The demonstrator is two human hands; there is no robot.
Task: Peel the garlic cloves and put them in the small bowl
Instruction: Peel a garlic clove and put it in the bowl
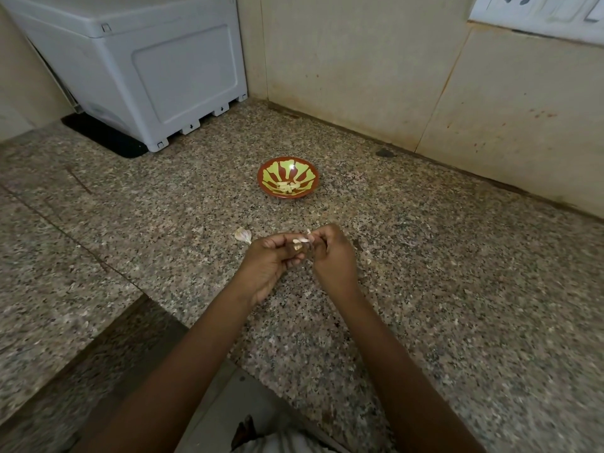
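A small red bowl [265, 180] with a yellow-green pattern sits on the granite counter, and several peeled garlic cloves [288, 187] lie in it. Nearer me, both hands meet above the counter. My left hand [271, 264] holds a pale garlic clove [300, 241] at its fingertips. My right hand [331, 256] pinches the same clove from the right, with a bit of white skin sticking up by its fingers. A piece of unpeeled garlic [243, 235] lies on the counter just left of my left hand.
A grey plastic appliance [157, 70] stands on a black mat at the back left. Tiled walls meet in the corner behind the bowl. The speckled granite counter [457, 289] has an L-shaped front edge at lower left. Small skin scraps lie near my right hand.
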